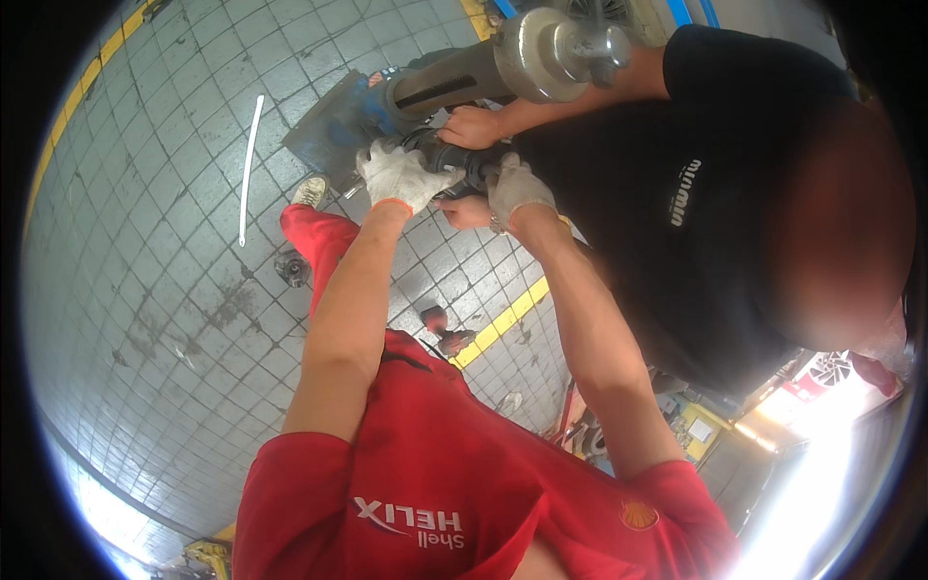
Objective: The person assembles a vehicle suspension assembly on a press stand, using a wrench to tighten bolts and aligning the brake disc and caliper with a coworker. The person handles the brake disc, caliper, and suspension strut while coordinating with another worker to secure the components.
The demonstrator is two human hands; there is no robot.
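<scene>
A dark, ribbed, roughly cylindrical part (447, 158) is held beside a heavy metal stand; its exact kind is not clear. My left hand (401, 176), in a whitish work glove, grips its left end with the fingers curled. On its right end closes my right hand (520, 188), gloved likewise, fingertips partly hidden. A co-worker in a black shirt (619, 193) has one bare hand (472, 127) on the part's far side. The co-worker's other hand (467, 212) is beneath it, between my two hands.
Just beyond the part rises the stand's thick metal column (454, 82) with a blue-grey plate (333, 126). A long white strip (251, 172) lies on the tiled floor to the left. Near my leg is a small dark round part (292, 269). Yellow lines (512, 319) cross the floor.
</scene>
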